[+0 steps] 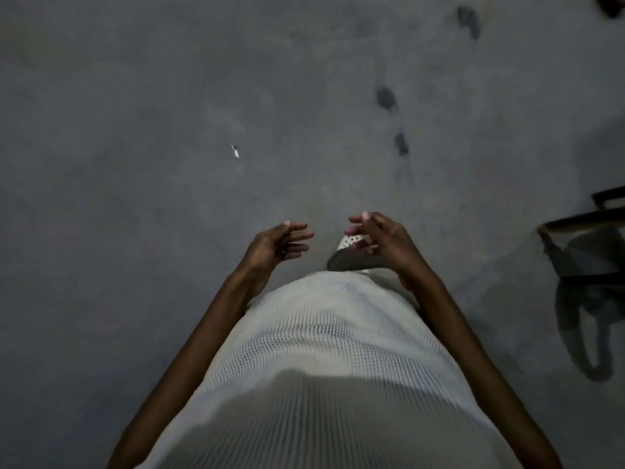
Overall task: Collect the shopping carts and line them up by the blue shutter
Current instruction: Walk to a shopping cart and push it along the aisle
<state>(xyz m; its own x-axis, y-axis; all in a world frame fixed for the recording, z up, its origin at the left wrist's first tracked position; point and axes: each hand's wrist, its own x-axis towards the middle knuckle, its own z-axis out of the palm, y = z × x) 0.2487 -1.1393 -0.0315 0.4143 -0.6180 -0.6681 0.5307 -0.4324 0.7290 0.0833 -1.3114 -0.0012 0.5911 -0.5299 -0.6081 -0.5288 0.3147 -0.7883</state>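
The only thing that could belong to a shopping cart is a dark frame [581,222] at the right edge, well apart from the hands, cut off by the picture's border; whether it is a cart cannot be told. It casts a looped shadow [590,336] on the grey concrete floor [135,130].

The left hand [277,247] and right hand [378,238] are held before the body, palms facing each other, fingers loosely spread, gripping nothing. Under the right hand shows a white perforated shoe [348,253]. A white mesh shirt [321,367] fills the lower middle.

On the floor ahead lie dark stains [385,98] and a small white scrap [235,151].
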